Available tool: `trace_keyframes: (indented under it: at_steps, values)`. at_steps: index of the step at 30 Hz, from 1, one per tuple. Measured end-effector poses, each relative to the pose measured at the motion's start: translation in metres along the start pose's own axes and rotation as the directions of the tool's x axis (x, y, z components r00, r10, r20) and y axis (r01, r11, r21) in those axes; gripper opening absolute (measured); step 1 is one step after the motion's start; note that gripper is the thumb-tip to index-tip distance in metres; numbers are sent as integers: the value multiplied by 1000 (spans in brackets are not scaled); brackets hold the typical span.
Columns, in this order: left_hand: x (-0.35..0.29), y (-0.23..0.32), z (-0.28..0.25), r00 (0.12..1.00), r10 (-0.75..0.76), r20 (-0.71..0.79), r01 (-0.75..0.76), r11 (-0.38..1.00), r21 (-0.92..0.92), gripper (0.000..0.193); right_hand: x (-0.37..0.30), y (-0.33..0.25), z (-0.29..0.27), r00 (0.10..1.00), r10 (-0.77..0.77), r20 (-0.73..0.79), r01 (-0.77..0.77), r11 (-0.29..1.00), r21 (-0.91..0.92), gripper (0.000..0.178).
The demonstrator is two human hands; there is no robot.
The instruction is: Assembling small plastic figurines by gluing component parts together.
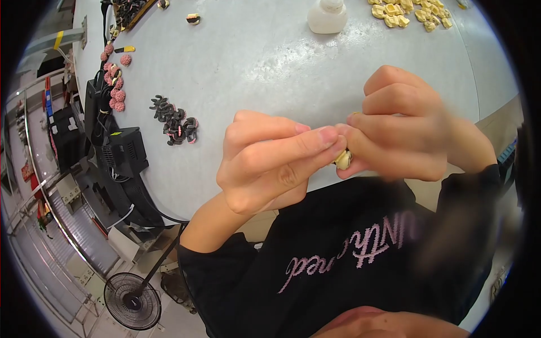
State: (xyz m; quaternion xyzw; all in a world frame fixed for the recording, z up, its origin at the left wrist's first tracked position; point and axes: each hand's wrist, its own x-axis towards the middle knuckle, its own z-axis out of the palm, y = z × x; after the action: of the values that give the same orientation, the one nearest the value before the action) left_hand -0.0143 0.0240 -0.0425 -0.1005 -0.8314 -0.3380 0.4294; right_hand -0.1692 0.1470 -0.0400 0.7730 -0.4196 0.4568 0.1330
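Observation:
Close to the table's near edge, my two hands meet fingertip to fingertip over a small pale yellow moulded piece (343,161) with a dark edge. My left hand (265,163) is closed, thumb and forefinger pinching the piece from the left. From the other side my right hand (403,129) grips it too, fingers curled. Most of the piece is hidden behind the fingertips, so its full shape cannot be made out. Left of my hands, a cluster of small black and pink parts (176,123) lies on the grey table (253,73).
Pink bumpy balls (117,97) and a yellow-black cutter knife (125,49) lie along the left edge, near a black power box (125,151) with cables. A translucent bottle (328,19) stands at the back, beside yellow pieces (393,12). A fan (132,301) stands lower left.

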Motion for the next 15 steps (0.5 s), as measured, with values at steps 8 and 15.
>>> trace_keyframes:
  at_steps: [8,15]
  values:
    - [7,-2,-2,993,-117,22,116,993,12,30,7,2,1,953,303,21,-302,938,167,37]
    - [6,-5,3,964,-260,-58,249,957,-149,35,5,1,9,906,420,62,-418,859,294,41]
